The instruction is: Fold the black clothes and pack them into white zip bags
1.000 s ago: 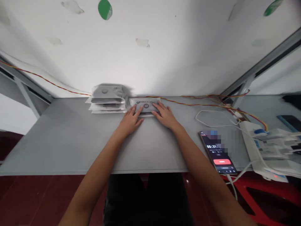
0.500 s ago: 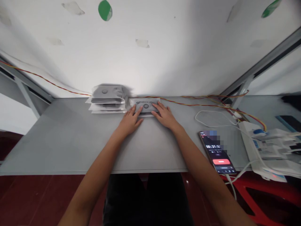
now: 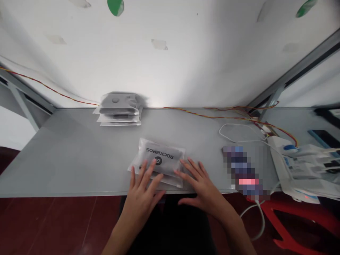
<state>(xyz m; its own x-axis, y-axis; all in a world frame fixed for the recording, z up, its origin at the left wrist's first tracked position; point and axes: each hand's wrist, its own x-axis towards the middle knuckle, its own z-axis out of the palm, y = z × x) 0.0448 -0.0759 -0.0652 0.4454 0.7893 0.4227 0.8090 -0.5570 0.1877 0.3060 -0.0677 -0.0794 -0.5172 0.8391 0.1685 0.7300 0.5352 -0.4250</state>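
Note:
A flat grey packet in a clear plastic bag (image 3: 159,157), printed "ROCKBROS", lies near the front edge of the grey table (image 3: 79,159). My left hand (image 3: 142,191) rests with fingers spread flat on the packet's near left corner. My right hand (image 3: 200,184) lies flat with fingers spread, its fingertips on the packet's near right edge. Neither hand grips anything. A stack of similar bagged packets (image 3: 118,109) stands at the back of the table against the white wall.
A phone (image 3: 245,173) with a lit, blurred screen lies to the right of my right hand, a white cable (image 3: 233,129) behind it. A white power strip and papers (image 3: 302,166) crowd the right end. Red-yellow wires (image 3: 212,114) run along the wall.
Both hands have slid the ROCKBROS packet from the back of the table, beside the stack, to the front edge close to me.

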